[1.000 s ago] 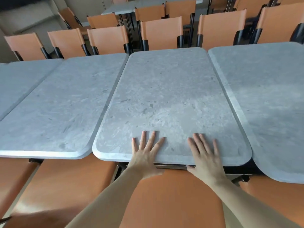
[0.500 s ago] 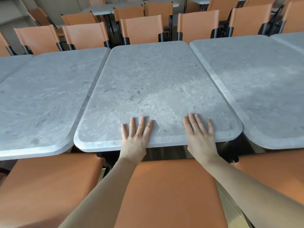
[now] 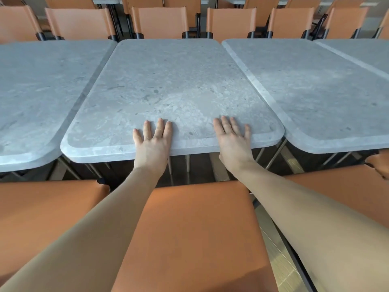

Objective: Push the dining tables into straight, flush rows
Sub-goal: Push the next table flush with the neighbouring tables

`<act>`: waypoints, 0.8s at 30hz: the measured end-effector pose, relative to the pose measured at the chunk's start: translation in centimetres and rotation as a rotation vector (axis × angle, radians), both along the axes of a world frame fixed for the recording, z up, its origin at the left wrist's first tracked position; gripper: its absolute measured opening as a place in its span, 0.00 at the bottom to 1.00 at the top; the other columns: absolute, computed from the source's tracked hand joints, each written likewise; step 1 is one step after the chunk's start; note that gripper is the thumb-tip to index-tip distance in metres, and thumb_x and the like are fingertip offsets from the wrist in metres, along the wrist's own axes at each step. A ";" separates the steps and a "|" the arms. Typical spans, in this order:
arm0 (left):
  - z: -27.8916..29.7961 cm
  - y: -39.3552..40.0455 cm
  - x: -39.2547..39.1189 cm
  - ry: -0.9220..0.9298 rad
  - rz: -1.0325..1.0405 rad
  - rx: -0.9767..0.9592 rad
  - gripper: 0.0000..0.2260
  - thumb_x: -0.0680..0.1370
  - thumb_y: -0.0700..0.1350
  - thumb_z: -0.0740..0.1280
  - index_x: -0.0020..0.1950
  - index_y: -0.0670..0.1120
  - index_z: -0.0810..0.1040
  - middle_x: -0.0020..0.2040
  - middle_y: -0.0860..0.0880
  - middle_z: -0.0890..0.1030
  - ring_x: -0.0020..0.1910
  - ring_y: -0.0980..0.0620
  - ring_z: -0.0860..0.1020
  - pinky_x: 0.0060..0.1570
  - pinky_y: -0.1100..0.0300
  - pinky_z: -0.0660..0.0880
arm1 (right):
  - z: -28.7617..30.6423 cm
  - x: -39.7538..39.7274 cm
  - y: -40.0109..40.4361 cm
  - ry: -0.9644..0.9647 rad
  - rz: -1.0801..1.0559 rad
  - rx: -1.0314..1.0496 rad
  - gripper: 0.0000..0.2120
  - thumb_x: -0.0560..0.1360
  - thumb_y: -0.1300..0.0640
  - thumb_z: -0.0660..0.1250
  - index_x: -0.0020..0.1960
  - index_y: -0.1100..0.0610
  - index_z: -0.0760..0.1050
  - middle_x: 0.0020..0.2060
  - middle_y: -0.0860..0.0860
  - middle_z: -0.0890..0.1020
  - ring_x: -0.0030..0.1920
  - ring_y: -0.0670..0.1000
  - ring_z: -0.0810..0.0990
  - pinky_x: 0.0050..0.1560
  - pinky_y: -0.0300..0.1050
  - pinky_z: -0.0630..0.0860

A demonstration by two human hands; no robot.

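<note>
Over the last second we slide the middle bench away from us, our left hand and right hand flat with straight fingers on its near edge, which now sits beyond its neighbours' edges, so it looks slightly overshot.

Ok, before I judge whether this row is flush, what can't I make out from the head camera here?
- Table bases and feet: hidden under the middle table; only thin leg tops show.
- Palms of the left hand and right hand: hidden beneath their own backs.
- Left table and right table: cut off by the frame edges.
- Far edges' alignment: bent by the wide-angle lens.
- Floor: mostly covered by the near chair back.
</note>
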State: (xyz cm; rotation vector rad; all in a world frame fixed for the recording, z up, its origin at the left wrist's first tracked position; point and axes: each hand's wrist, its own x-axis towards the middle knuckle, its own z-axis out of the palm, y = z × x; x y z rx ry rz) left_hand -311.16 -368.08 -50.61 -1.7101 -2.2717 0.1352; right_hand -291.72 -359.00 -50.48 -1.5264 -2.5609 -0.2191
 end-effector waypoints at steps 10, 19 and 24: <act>-0.2 0.3 -0.1 0.010 0.020 0.027 0.38 0.75 0.35 0.67 0.80 0.46 0.49 0.78 0.45 0.59 0.74 0.38 0.62 0.69 0.39 0.66 | 0.0 -0.1 -0.2 -0.002 0.000 0.012 0.46 0.72 0.71 0.69 0.81 0.55 0.48 0.81 0.55 0.53 0.81 0.59 0.50 0.75 0.69 0.52; -0.2 0.4 0.5 0.033 0.073 0.022 0.39 0.75 0.32 0.66 0.80 0.45 0.49 0.79 0.44 0.59 0.76 0.36 0.61 0.70 0.38 0.65 | -0.3 -0.1 -0.1 0.013 -0.003 0.033 0.46 0.71 0.72 0.69 0.81 0.55 0.50 0.81 0.56 0.55 0.81 0.59 0.51 0.75 0.69 0.52; 0.0 0.1 1.0 0.006 0.091 0.030 0.40 0.75 0.35 0.70 0.80 0.45 0.50 0.78 0.45 0.60 0.75 0.37 0.61 0.70 0.38 0.65 | -0.2 0.1 -0.3 0.010 0.005 0.020 0.47 0.71 0.72 0.70 0.82 0.55 0.49 0.81 0.56 0.54 0.81 0.60 0.51 0.76 0.69 0.51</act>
